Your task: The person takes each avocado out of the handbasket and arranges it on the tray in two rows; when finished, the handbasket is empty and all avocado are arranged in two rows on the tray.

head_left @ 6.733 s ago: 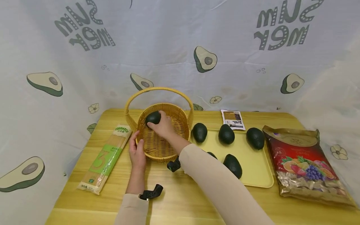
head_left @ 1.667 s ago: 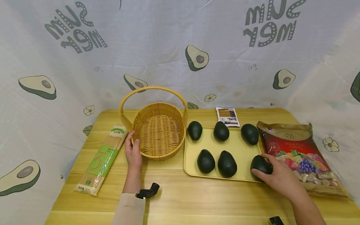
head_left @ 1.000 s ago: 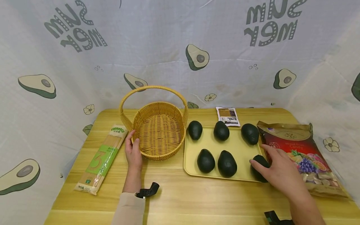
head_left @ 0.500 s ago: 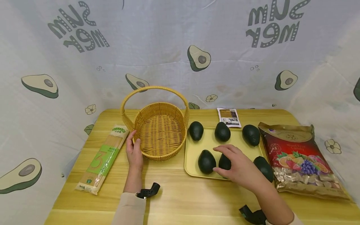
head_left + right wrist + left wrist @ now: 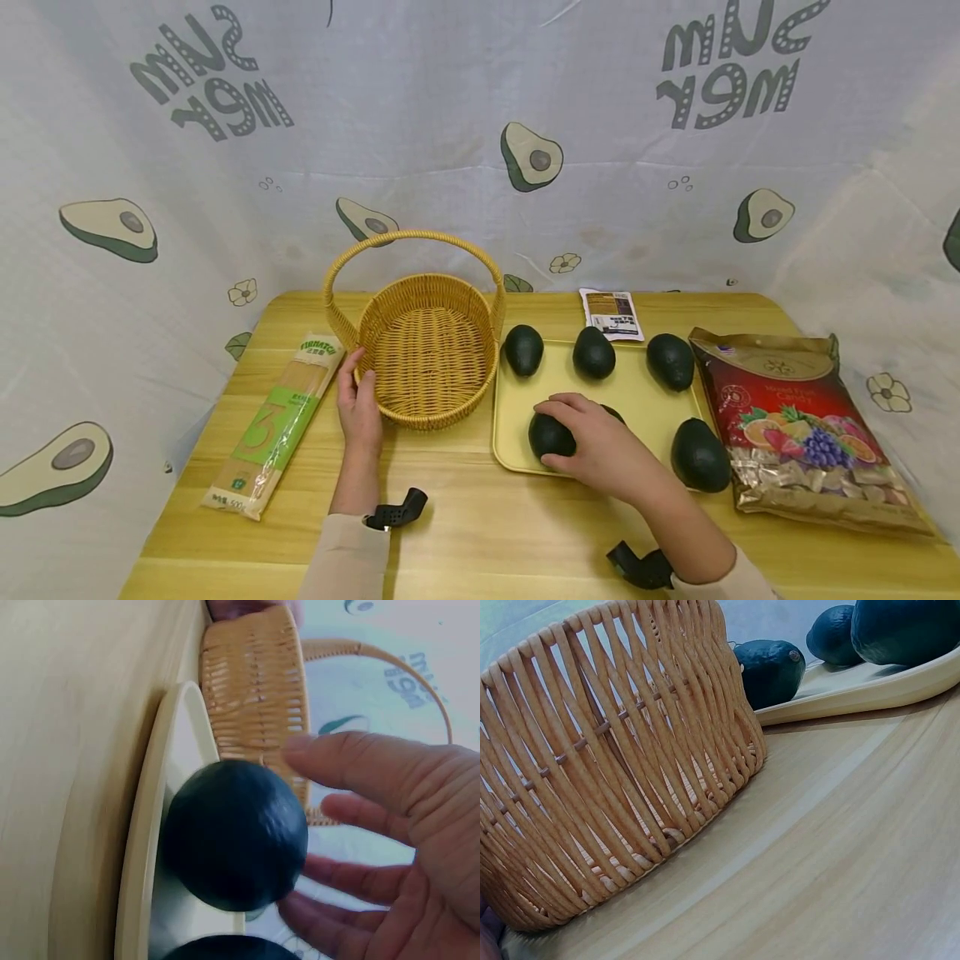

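Observation:
My right hand reaches over the yellow tray, thumb and fingers spread around the front-left avocado. In the right wrist view the thumb stands slightly apart from that avocado. Mostly hidden under the hand lies the middle avocado. Another avocado sits at the tray's front-right corner, and three more line its back edge. With fingers relaxed, my left hand rests against the left side of the wicker basket, whose woven bottom shows. Only a sliver of that hand appears in the left wrist view.
A pasta packet lies left of the basket. To the tray's right is a large candy bag. Behind the tray lies a small white-and-brown packet. The basket's tall handle arches upward. A printed curtain closes off the back.
Earlier my right hand lifted an avocado from the basket. It then let go of an avocado at the tray's front-right corner and moved left to the front-left one. The left hand stayed.

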Demonstrator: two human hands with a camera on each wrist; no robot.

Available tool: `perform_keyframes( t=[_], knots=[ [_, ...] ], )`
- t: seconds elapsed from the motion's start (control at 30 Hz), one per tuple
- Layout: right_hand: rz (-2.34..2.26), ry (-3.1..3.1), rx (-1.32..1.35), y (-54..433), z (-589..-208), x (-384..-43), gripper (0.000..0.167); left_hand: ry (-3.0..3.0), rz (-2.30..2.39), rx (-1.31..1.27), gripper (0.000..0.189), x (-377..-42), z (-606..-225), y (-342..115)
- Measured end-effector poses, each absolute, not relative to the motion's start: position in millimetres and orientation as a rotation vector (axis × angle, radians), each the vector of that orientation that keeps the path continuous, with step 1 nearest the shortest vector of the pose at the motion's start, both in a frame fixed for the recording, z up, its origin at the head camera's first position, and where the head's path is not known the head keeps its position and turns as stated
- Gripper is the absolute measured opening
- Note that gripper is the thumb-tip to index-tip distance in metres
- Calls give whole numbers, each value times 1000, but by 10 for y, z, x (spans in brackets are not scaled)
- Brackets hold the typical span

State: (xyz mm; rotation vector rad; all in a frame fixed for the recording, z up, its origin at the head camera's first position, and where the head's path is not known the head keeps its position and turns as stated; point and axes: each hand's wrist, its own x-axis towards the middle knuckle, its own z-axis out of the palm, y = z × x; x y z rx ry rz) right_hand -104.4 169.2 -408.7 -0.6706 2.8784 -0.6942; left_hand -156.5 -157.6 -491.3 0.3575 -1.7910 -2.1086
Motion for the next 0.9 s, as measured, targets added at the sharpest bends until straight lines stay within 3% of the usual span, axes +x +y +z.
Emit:
perform_keyframes(
  t=[0.9],
  knots=[
    [-682, 2931, -745, 1307, -4221, -1068, 54, -1760, -2122, 356, 44, -1580, -4921, -1574]
  ],
)
